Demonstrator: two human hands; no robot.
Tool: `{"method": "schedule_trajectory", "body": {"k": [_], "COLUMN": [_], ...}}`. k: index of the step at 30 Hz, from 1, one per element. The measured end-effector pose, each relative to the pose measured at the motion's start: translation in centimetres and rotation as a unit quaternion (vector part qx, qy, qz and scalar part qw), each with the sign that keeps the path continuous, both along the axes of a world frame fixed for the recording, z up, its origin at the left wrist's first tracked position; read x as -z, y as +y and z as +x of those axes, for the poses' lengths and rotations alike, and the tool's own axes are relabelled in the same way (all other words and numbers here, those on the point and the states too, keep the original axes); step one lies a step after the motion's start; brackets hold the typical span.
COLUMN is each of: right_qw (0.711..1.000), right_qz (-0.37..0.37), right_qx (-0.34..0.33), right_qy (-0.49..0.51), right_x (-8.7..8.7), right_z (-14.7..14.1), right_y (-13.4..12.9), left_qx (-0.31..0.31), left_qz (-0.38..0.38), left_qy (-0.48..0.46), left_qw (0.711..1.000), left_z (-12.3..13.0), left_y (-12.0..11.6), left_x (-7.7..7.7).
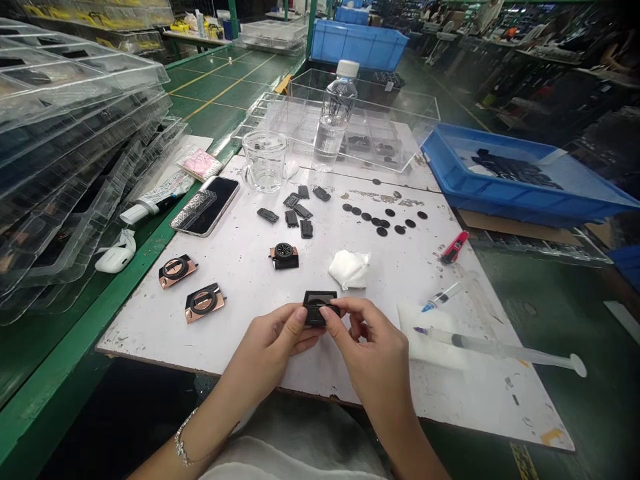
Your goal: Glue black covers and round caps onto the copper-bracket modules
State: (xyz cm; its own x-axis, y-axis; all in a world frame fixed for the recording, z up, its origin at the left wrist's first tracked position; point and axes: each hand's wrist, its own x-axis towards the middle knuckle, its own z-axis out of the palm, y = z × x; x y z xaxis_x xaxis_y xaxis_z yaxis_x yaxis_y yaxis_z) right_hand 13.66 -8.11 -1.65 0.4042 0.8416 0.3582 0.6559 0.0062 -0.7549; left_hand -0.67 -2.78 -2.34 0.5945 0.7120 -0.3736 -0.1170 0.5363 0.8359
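A small black rectangular part [320, 299] is held up near the table's front edge. My left hand [277, 337] grips its left side, thumb on the front face and fingers beneath. Thumb and index finger of my right hand [367, 333] pinch its right side. Just beyond lies a crumpled white tissue [350, 269]. A black and copper part with a round wheel-like top [285, 255] sits behind, slightly left. Two copper and black parts with rings [177, 270] rest at the left. Several small dark pieces [291, 219] and several black discs [382, 231] lie farther back.
On the white table [240, 340] are a phone [206, 207], a glass mug [265, 163], a water bottle [334, 120], a red cutter [455, 247] and two syringes [500, 347]. Clear trays [75, 133] are stacked left; a blue bin [525, 180] stands right.
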Motion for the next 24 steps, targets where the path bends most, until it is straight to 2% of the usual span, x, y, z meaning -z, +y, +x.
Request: {"method": "schedule_trajectory", "body": {"k": [4,11,17,19,21,24], "right_qw": [1.000,0.989,0.980,0.982,0.990,0.997], "right_qz": [0.016,0.076,0.118,0.126,0.120,0.071], "right_qx": [0.003,-0.001,0.008,0.019,0.026,0.025], "right_qy": [-0.025,-0.127,-0.160,-0.137,-0.073,0.029], "right_x": [-0.1,-0.1,0.4,0.6,0.7,0.8], "right_z": [-0.1,-0.6,-0.5,-0.5,-0.4,-0.2], "right_y": [-0.1,-0.1,0.3,0.2,0.0,-0.3], "left_qx": [0.010,-0.007,-0.016,-0.021,-0.022,-0.021], "left_qz": [0.019,-0.008,-0.022,-0.028,-0.031,-0.029], "left_qy": [0.012,-0.009,-0.019,-0.019,-0.022,-0.032], "left_qw": [1.000,1.000,0.999,0.999,0.999,0.999], "left_z": [0.0,0.1,0.0,0.1,0.1,0.0], "left_y": [0.0,0.1,0.2,0.2,0.3,0.3], "left_x": [0.0,0.1,-0.1,-0.1,-0.2,-0.1]}}
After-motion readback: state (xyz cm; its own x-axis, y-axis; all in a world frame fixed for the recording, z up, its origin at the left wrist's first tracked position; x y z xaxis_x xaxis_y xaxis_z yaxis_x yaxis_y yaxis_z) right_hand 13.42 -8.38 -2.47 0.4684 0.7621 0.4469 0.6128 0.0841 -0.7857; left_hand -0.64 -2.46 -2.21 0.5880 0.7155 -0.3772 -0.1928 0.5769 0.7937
